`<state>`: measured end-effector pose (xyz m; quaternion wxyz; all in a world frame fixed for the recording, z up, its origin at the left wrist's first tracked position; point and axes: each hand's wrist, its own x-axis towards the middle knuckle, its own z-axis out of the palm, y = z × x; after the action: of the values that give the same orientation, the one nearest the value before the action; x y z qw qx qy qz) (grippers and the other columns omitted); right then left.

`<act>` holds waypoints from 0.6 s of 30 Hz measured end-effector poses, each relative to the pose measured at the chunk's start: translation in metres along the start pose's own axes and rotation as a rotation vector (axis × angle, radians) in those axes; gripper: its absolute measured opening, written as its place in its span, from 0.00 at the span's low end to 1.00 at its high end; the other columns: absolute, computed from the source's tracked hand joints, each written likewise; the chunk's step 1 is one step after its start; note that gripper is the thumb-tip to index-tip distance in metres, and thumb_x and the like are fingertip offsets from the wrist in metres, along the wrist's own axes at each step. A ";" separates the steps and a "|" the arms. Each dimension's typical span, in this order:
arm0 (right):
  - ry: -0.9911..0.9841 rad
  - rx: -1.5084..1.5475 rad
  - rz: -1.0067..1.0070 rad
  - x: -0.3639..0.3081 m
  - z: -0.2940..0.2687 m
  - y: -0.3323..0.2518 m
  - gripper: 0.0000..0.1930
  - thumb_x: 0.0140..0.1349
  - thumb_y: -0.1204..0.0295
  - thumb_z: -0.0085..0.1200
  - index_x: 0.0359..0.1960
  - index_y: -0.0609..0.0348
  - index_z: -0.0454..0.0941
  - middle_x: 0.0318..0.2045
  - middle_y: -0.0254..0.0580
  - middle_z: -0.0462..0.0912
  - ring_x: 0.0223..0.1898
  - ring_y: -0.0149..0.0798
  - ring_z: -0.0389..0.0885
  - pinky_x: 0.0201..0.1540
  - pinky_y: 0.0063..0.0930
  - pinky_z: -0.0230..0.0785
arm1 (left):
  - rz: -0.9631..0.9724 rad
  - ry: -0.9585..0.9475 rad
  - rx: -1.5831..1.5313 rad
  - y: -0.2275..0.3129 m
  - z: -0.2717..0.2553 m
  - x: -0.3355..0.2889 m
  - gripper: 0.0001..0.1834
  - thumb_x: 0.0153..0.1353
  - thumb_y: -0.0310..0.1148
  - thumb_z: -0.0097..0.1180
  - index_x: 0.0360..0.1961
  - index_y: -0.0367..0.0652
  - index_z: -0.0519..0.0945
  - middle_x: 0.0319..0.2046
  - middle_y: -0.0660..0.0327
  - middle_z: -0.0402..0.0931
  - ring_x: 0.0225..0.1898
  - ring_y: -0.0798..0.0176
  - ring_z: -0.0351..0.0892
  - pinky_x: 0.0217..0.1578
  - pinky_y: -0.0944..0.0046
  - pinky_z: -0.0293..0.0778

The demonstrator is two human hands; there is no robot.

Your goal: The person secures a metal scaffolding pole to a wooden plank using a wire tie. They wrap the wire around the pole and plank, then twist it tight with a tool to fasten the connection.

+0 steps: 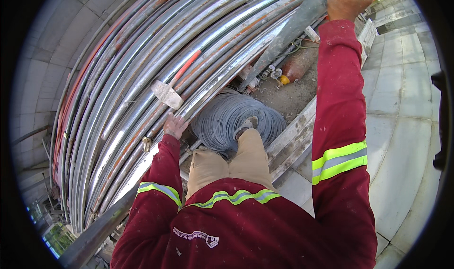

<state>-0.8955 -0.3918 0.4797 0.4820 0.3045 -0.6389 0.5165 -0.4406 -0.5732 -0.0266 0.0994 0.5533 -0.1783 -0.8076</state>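
Your maroon top [236, 221] with its reflective band fills the near edge, tan trousers [250, 151] beyond it. At far left, pale tiles [61, 44] border a dense bank of metal pipes [127, 84], curved in the fisheye view, whose long sides run close together and leave little space between them. Low on the left, a dark bar [97, 236] passes just beside your left sleeve. A hammer [167, 94] lies across the pipes, its pale head nearest you and its red handle angled up and away. Just below that head, your left hand [175, 126] rests on the inner edge of the pipes, fingers extended and loosely spread, gripping nothing visible. Right of it sits a coil of grey wire [222, 120], with your shoe [248, 123] on it, in the narrow gap between pipes and wooden boards [298, 134]. Beyond the coil, a grey beam [302, 25] slants up to the right, near a rust-coloured cylinder [300, 65]. Your right hand [350, 2] is at the beam's upper end, partly cut off; whether it grips the beam, you cannot tell. Past your right sleeve, large tiles [397, 151] give the widest room.
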 end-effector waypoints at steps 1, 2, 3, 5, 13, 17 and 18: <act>0.010 -0.083 -0.013 -0.010 -0.002 0.008 0.34 0.61 0.59 0.72 0.58 0.77 0.75 0.45 0.47 0.84 0.42 0.40 0.81 0.55 0.33 0.72 | 0.005 0.044 -0.139 0.010 0.016 0.015 0.38 0.78 0.53 0.46 0.77 0.40 0.55 0.77 0.46 0.53 0.76 0.43 0.56 0.70 0.36 0.64; 0.014 -0.179 -0.044 -0.011 -0.007 0.015 0.39 0.59 0.59 0.73 0.63 0.77 0.71 0.50 0.49 0.84 0.45 0.41 0.82 0.57 0.33 0.72 | -0.056 0.016 -0.232 0.005 0.020 0.036 0.34 0.78 0.52 0.46 0.75 0.40 0.59 0.75 0.46 0.57 0.74 0.42 0.59 0.68 0.36 0.66; -0.064 0.335 0.241 -0.008 0.004 -0.013 0.37 0.59 0.60 0.74 0.60 0.77 0.72 0.50 0.52 0.83 0.48 0.42 0.82 0.57 0.33 0.72 | -0.078 -0.020 -0.336 0.030 0.012 0.067 0.31 0.79 0.50 0.46 0.73 0.41 0.63 0.72 0.47 0.62 0.73 0.42 0.62 0.67 0.37 0.69; 0.059 0.303 0.111 -0.004 0.018 -0.005 0.37 0.58 0.59 0.75 0.58 0.79 0.72 0.47 0.55 0.84 0.46 0.45 0.83 0.56 0.34 0.74 | -0.121 0.050 -0.466 0.060 0.002 0.108 0.21 0.77 0.45 0.52 0.62 0.43 0.76 0.59 0.52 0.77 0.61 0.45 0.74 0.59 0.42 0.78; -0.061 0.147 0.192 -0.012 0.001 0.006 0.31 0.65 0.46 0.65 0.53 0.61 0.72 0.35 0.64 0.84 0.37 0.70 0.84 0.35 0.56 0.75 | 0.193 -0.030 -0.244 0.111 0.018 0.050 0.10 0.73 0.26 0.55 0.50 0.32 0.81 0.47 0.51 0.83 0.45 0.57 0.82 0.46 0.58 0.85; -0.349 0.252 0.354 -0.034 -0.047 0.039 0.27 0.71 0.46 0.57 0.59 0.53 0.73 0.42 0.61 0.87 0.41 0.69 0.85 0.38 0.55 0.77 | 0.242 -0.040 -0.166 0.109 0.013 -0.056 0.10 0.72 0.25 0.55 0.51 0.32 0.80 0.44 0.54 0.83 0.44 0.58 0.83 0.44 0.61 0.85; -0.492 0.009 0.338 -0.046 -0.073 0.043 0.18 0.77 0.56 0.50 0.55 0.57 0.75 0.36 0.50 0.88 0.39 0.47 0.91 0.38 0.37 0.84 | 0.273 -0.045 -0.118 0.107 0.009 -0.091 0.11 0.72 0.26 0.55 0.51 0.33 0.79 0.44 0.55 0.83 0.43 0.59 0.83 0.43 0.62 0.85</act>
<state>-0.8952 -0.3154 0.4216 0.2184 0.3118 -0.7757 0.5033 -0.4193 -0.6376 0.0966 0.2366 0.4988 -0.2065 -0.8078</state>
